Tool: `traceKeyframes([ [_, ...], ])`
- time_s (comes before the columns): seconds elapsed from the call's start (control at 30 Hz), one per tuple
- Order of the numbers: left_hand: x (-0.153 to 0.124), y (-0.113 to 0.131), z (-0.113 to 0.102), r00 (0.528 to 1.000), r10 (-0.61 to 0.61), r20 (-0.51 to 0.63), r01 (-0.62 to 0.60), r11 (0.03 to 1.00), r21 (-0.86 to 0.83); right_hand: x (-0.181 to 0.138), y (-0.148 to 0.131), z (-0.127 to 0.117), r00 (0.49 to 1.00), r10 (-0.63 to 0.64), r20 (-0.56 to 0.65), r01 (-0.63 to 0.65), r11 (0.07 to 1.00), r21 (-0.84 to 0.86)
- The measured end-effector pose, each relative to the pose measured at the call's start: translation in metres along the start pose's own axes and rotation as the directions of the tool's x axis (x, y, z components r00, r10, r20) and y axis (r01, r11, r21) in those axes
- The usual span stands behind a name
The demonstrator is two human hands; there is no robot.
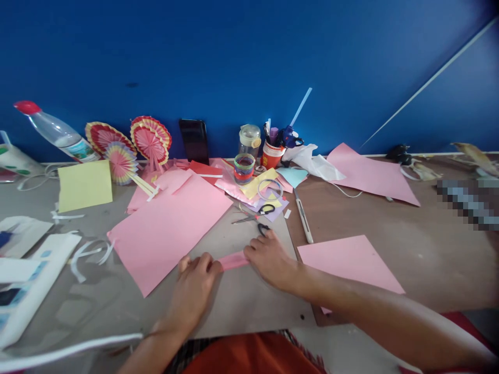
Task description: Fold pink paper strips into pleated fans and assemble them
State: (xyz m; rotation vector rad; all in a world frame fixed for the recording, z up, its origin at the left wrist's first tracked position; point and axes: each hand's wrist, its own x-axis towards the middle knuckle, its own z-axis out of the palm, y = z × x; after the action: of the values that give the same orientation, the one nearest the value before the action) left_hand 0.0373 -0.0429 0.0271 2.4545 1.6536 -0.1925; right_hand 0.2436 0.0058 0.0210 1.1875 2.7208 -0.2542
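A narrow folded strip of pink paper [234, 261] stretches between my hands just above the grey tabletop. Its left end is gripped by my left hand [198, 284], whose fingers are closed. Curled fingers of my right hand [273, 259] pinch the other end. Black-handled scissors [249, 219] lie just beyond my right hand. To the left is a large pink sheet [171, 223], and a smaller pink sheet [349, 262] lies by my right forearm. A white utility knife [304, 219] rests behind that smaller sheet.
Pleated paper fans [151, 140] lean at the back left near a plastic bottle [58, 130] and a black phone [194, 141]. A red cup [272, 156] holds pens beside a clear jar [249, 139] and tape rolls [244, 169]. White paper scraps [88, 254] lie left.
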Motion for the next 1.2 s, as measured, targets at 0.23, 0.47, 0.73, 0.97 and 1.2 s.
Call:
traceKeyframes([
  [0.23, -0.007, 0.002, 0.007, 0.992, 0.073, -0.102, -0.065, 0.995, 0.075, -0.011, -0.001, 0.006, 0.982, -0.177, -0.068, 0.172, 0.982, -0.084],
  [0.47, 0.006, -0.01, -0.003, 0.99, 0.126, -0.055, -0.129, 0.991, -0.039, 0.0, 0.007, -0.003, 0.98, -0.198, -0.017, 0.195, 0.974, -0.112],
  [0.73, 0.004, -0.008, -0.002, 0.989, 0.121, -0.086, -0.121, 0.993, 0.006, 0.0, 0.004, -0.009, 0.971, -0.231, -0.066, 0.219, 0.964, -0.15],
  [0.97, 0.003, -0.025, -0.009, 0.989, 0.141, 0.05, -0.119, 0.942, -0.313, -0.004, 0.014, -0.018, 0.986, -0.129, 0.107, 0.11, 0.98, 0.166],
  [1.2, 0.006, -0.01, 0.005, 0.967, 0.235, -0.102, -0.22, 0.965, 0.143, 0.0, 0.011, 0.011, 0.984, -0.177, -0.035, 0.173, 0.98, -0.096],
])
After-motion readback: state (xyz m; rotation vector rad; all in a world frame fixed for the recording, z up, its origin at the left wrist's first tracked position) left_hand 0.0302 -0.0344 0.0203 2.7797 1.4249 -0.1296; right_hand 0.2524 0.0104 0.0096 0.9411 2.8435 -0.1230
